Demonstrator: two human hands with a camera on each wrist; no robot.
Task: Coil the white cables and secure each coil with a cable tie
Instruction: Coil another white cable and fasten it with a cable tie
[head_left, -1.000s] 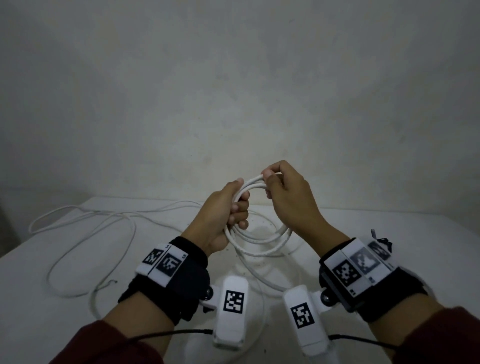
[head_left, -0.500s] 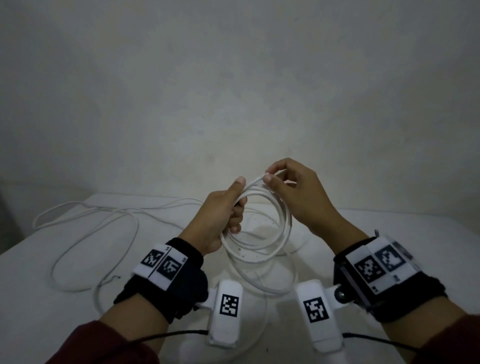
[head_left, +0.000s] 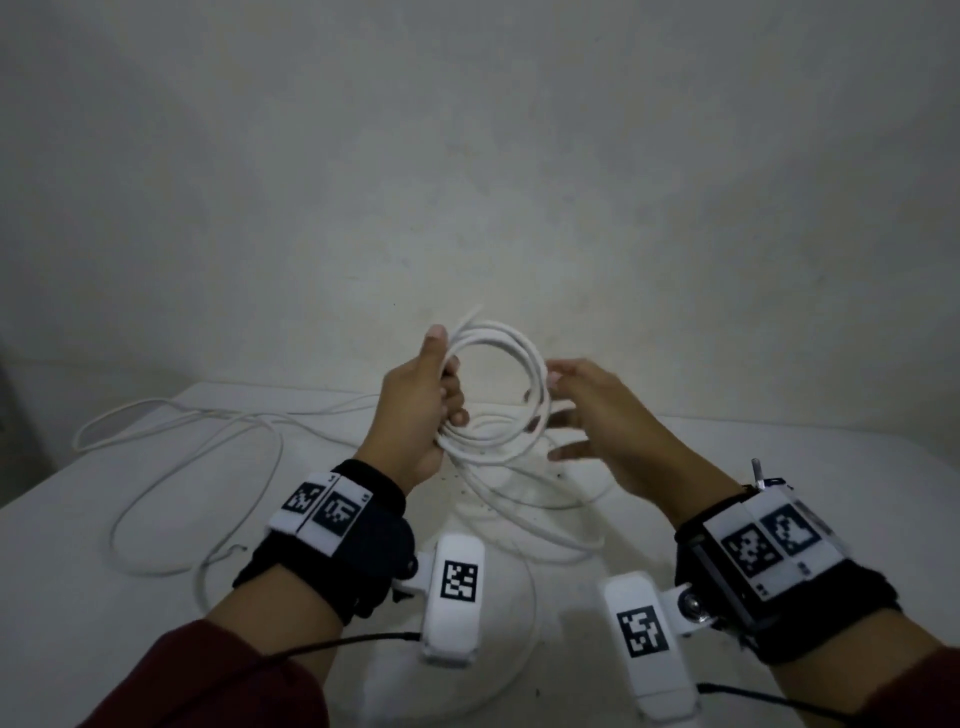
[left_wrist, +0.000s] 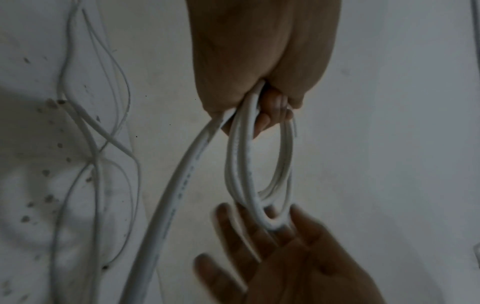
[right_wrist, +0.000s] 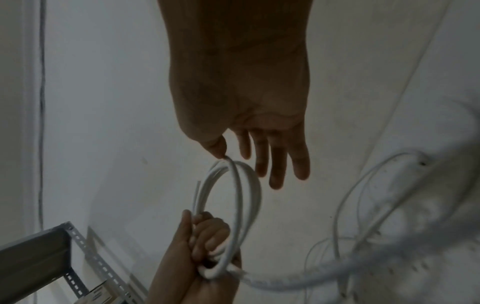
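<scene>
- While I watch the head view, left hand (head_left: 415, 405) grips the white cable coil (head_left: 501, 400) above the table (head_left: 779, 467), fingers curled round its strands.
- Right hand (head_left: 608, 421) spread, thumb tip touching the coil's right side.
- Loose cable (head_left: 171, 457) trails across the table's left.

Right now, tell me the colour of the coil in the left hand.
White. The coil shows best in the head view, gripped by the left hand.
</scene>
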